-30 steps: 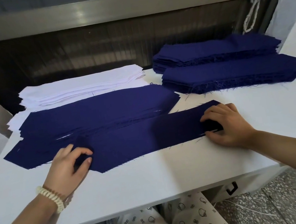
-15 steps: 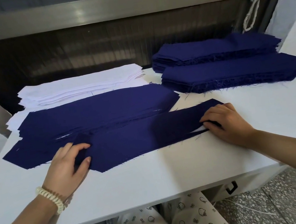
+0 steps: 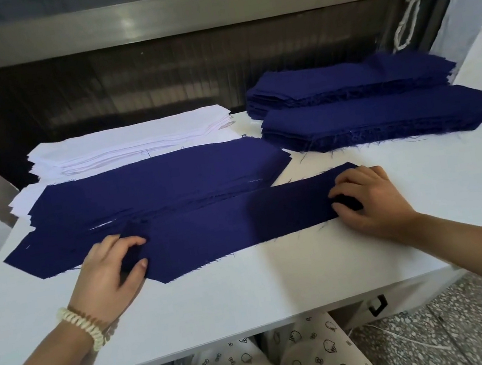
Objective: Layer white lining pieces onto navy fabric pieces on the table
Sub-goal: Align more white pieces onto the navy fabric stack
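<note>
Reader: Where does the navy strip (image 3: 240,226) lie?

Legend: Flat on the white table (image 3: 251,299), towards its front edge, running left to right. Its far long edge overlaps the spread navy pieces (image 3: 155,185) behind it.

Reader: How do the hands hold it?

Legend: Left hand (image 3: 112,270), at the strip's pointed left end: thumb and curled forefinger pinch the cloth between them. Right hand (image 3: 370,197), at the right end: fingers curled over the end, thumb against the near edge, the cloth slightly bunched in the pinch. Both grips are narrow and closed on the strip.

Reader: And the lining?

Legend: White lining stack (image 3: 130,139), back left, directly behind the spread navy pieces. More white edges show under the left side of those pieces.

Reader: What else is on the table?

Legend: Two navy stacks at back right, near stack (image 3: 374,118) and far stack (image 3: 349,78), one behind the other and both apart from the strip.

Reader: Other details?

Legend: Beaded bracelet (image 3: 89,327) on the left wrist; white cords (image 3: 412,0) hanging at upper right; black drawer handle (image 3: 377,305) under the table's front edge; patterned trousers (image 3: 306,357) below.
</note>
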### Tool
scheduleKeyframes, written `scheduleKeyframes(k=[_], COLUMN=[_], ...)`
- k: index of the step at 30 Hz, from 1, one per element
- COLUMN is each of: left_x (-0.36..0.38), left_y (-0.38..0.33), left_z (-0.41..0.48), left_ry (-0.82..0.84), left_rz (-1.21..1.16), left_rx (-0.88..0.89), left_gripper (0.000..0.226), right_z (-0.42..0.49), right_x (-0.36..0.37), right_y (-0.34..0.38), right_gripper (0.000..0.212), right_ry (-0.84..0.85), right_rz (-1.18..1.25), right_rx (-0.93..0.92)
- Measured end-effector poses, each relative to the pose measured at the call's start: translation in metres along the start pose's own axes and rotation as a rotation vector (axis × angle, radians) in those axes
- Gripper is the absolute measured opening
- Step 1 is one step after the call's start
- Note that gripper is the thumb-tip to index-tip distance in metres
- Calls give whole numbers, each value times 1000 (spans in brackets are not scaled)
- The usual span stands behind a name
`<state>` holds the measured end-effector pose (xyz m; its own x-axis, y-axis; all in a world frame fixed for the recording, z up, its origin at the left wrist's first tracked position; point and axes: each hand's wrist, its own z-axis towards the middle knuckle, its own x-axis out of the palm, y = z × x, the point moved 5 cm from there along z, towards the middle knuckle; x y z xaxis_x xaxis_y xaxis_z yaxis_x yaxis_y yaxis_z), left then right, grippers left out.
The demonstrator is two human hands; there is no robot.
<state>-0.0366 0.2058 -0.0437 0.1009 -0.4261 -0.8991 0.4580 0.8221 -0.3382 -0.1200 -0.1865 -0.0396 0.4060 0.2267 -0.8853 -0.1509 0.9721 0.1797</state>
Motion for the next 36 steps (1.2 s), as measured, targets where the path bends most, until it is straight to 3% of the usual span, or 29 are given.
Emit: scheduleKeyframes(k=[3,8,10,15,20,24,28,36], left_x=[2,5,5,4,3,6,8,0], left_y=[5,9,11,11,8,1,5,10], left_z=[0,-3,-4,-3,-4,-7,-6,-1], left_ry=[-24,-27,-33,-33,-63,-79,-65,-298], left_rz=[132,296,303,183,-153,-306,-475,-887], left_rx=[-86,-178,-187,-205,-248,-157,-261,-384], left_gripper=[69,78,79,76,39,35,33,27], right_z=[1,2,2,4,3,1,5,15], right_x=[7,21,24,18,11,3,-2,-14], right_y=[-12,-38,-42,-37,-33,-37,-34,-13], right_gripper=[29,50,53,47,51,52,44,55], right_ry=[-15,126,149,88,5,-113,-184,-354], right_rz=[-97,-137,-105,46,229,365,404,405], right_rx=[141,506,550,508,426,448,373,317])
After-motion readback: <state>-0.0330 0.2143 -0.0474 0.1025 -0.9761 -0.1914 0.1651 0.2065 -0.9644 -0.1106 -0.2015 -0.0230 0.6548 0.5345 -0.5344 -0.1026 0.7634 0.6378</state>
